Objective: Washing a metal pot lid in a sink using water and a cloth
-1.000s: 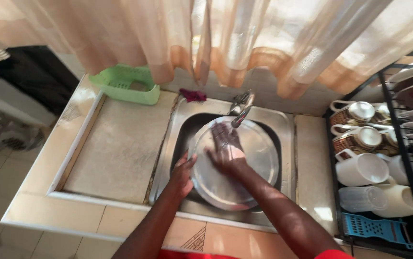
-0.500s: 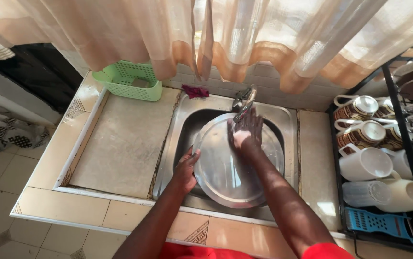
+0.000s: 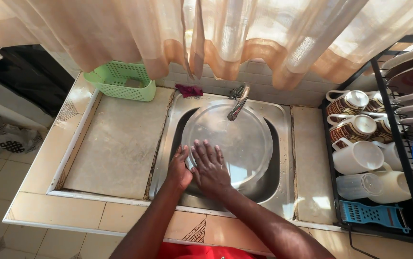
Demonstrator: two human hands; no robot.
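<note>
A large round metal tray (image 3: pixel 237 139) lies tilted in the steel sink (image 3: pixel 283 192), under the tap (image 3: pixel 239 100). My left hand (image 3: pixel 178 169) grips the tray's near left edge. My right hand (image 3: pixel 210 165) lies flat on the tray's near surface, fingers spread, right beside the left hand. I cannot make out anything held in the right hand.
A green plastic basket (image 3: pixel 121 80) stands at the back left of the tiled counter (image 3: pixel 115 144), with a dark red cloth (image 3: pixel 189 90) behind the sink. At the right, a black dish rack (image 3: pixel 376 144) holds mugs, plates and a blue grater (image 3: pixel 372 214). Curtains hang above.
My right hand has slid from the tray's far side near the tap back to its near edge. The tray now lies flatter and further under the tap.
</note>
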